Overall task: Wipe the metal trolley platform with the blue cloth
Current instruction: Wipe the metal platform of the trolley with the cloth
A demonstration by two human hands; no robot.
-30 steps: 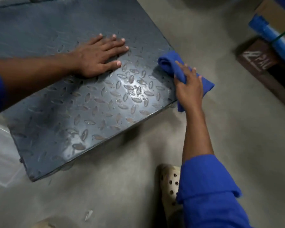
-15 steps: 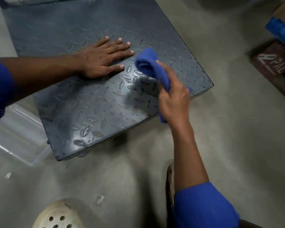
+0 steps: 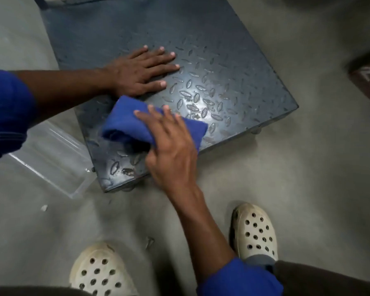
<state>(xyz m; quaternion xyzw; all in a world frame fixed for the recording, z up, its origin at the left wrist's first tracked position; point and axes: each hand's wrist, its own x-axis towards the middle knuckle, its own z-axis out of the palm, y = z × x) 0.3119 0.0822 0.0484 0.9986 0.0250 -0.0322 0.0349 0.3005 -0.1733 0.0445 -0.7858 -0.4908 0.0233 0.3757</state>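
Your right hand pins the soft, light blue cloth at the near edge of the trolley platform, fingers spread, thumb hooked under its fold; grip it bunched, left hand flat, empty.

The trolley platform shows bare tread plate from its middle out to three o'clock and back to twelve o'clock, room for a hand to sweep. The left hand lies flat at ten o'clock, its forearm barring the nine o'clock edge. The right hand, holding the blue cloth, fills the seven o'clock strip, with only a narrow gap between cloth and left hand. A clear plastic tray lies just beside the eight o'clock corner. The floor is open at four o'clock. Two pale clogs stand at six o'clock.
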